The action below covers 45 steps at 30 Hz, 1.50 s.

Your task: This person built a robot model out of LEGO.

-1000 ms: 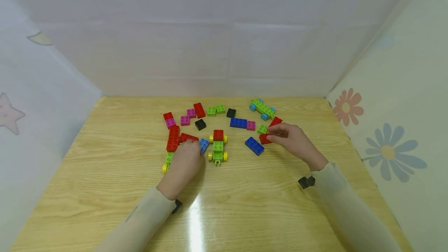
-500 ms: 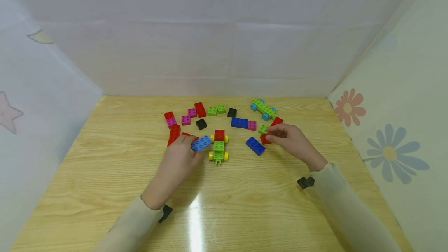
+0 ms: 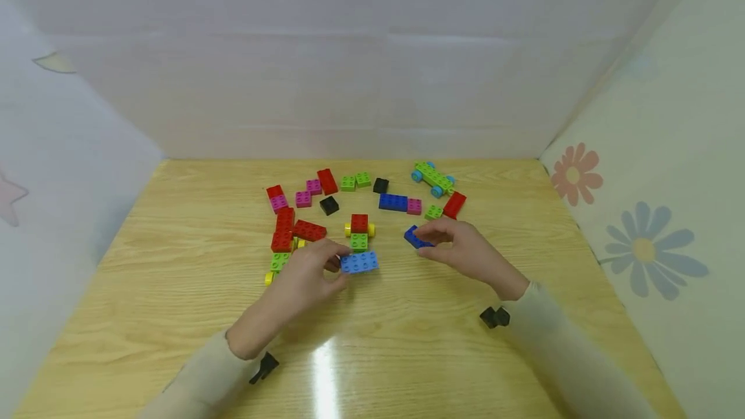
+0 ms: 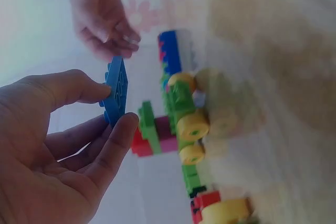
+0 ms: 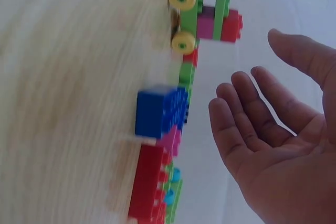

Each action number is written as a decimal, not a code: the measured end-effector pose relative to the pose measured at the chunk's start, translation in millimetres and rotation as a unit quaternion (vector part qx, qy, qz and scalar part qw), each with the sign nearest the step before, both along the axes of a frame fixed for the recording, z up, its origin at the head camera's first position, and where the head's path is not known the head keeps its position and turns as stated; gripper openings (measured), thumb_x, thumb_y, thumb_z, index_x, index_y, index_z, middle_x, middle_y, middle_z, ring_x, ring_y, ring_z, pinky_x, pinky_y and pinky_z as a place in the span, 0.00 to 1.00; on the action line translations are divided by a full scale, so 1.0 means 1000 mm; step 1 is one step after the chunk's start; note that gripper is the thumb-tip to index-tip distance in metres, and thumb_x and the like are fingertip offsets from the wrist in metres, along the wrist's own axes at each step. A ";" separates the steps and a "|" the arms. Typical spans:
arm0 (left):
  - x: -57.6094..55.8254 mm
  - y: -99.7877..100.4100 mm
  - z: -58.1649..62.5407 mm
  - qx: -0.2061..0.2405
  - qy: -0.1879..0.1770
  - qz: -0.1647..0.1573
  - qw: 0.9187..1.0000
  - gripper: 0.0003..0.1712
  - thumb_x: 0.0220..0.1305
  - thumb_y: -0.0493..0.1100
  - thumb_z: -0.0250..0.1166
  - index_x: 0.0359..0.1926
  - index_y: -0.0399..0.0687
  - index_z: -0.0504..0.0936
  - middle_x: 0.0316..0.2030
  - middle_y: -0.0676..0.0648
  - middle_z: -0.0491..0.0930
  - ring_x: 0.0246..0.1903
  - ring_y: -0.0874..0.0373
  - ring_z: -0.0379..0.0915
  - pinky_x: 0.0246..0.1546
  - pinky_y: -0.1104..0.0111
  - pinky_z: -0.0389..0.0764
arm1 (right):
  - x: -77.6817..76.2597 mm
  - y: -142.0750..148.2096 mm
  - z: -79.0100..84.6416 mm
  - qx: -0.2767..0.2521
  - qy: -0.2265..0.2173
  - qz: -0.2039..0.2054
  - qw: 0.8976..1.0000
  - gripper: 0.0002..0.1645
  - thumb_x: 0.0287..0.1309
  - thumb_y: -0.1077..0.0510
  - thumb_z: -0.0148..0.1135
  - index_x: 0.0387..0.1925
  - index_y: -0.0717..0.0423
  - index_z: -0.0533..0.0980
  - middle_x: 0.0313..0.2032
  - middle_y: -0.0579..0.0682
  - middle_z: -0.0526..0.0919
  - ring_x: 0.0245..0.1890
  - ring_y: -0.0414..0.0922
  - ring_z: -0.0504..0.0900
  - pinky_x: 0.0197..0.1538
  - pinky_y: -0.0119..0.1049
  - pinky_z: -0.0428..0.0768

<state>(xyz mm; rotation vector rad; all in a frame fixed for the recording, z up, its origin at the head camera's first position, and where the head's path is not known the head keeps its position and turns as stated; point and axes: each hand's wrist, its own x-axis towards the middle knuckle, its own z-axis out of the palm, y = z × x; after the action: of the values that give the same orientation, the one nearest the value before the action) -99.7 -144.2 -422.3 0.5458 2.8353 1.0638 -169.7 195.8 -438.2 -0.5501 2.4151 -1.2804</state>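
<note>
In the head view, my left hand (image 3: 302,280) holds a light blue eight-stud brick (image 3: 359,262) above the table. The left wrist view shows that brick (image 4: 116,93) tilted on edge, pinched between thumb and fingers. Just behind it stands a stacked toy car (image 3: 359,242) with a red brick, green bricks and yellow wheels, partly covered by the brick. My right hand (image 3: 465,249) hovers at a dark blue brick (image 3: 412,236). In the right wrist view its fingers are extended and apart from the dark blue brick (image 5: 150,113), which rests on the table.
Red bricks (image 3: 283,230) and a green piece with yellow wheels (image 3: 280,261) lie at the left. Pink, black (image 3: 329,205) and green bricks form an arc behind. At back right sit a green wheeled base (image 3: 433,177) and a red brick (image 3: 454,204).
My left hand has lifted the light blue brick from beside the red one and carried it right and nearer me. My right hand has moved left from a red brick to the dark blue one.
</note>
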 end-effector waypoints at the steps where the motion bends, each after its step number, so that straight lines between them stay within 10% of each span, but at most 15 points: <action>1: 0.001 0.002 -0.003 -0.004 0.001 -0.012 1.000 0.22 0.65 0.33 0.79 0.60 0.36 0.89 0.53 0.41 0.91 0.45 0.51 0.91 0.49 0.59 0.94 | 0.003 -0.004 0.000 0.000 0.003 0.014 1.000 0.27 0.74 0.51 0.75 0.68 0.57 0.83 0.65 0.58 0.88 0.63 0.57 0.87 0.71 0.61 0.84; 18: 0.009 0.036 -0.025 0.021 -0.014 -0.077 0.997 0.20 0.64 0.33 0.78 0.57 0.36 0.90 0.52 0.42 0.91 0.46 0.53 0.90 0.49 0.65 0.92 | 0.028 -0.038 -0.020 0.073 0.027 0.130 0.988 0.27 0.65 0.52 0.84 0.63 0.50 0.87 0.54 0.43 0.91 0.51 0.40 0.88 0.58 0.33 0.87; 45: -0.002 0.042 -0.036 -0.080 -0.043 -0.062 0.994 0.03 0.68 0.34 0.74 0.41 0.41 0.91 0.35 0.49 0.84 0.33 0.57 0.72 0.39 0.63 0.79 | 0.027 -0.052 -0.036 0.149 0.054 0.108 0.981 0.17 0.63 0.54 0.83 0.52 0.49 0.88 0.44 0.40 0.84 0.42 0.38 0.79 0.51 0.34 0.81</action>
<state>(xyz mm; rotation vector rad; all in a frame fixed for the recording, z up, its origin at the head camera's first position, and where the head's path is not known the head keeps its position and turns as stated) -102.1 -102.3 -458.4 0.6354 2.7393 0.8113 -142.7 143.5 -473.8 -0.7833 2.4894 -0.8000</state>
